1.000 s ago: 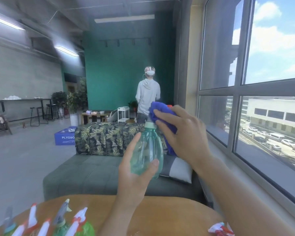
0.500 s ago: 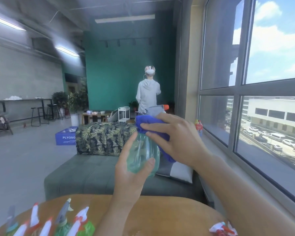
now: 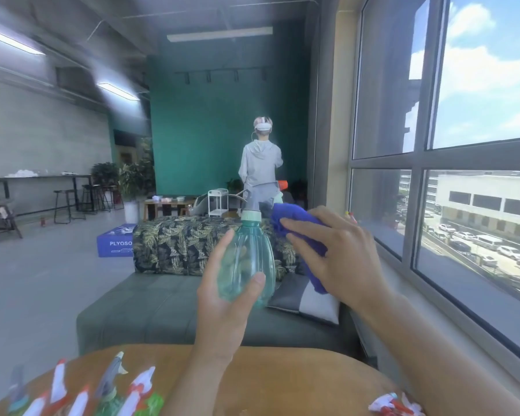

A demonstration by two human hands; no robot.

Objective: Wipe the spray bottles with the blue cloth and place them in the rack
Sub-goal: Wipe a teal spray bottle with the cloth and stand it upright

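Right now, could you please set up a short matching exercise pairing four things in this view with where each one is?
Things:
1. teal spray bottle
2. blue cloth
3. cluster of spray bottles
4. grey sofa

Places:
A. beyond the wooden table
B. under the right hand
C. upright in the left hand
D. on the table's near left edge

Pairs: 1-C, 2-B, 3-D, 4-A
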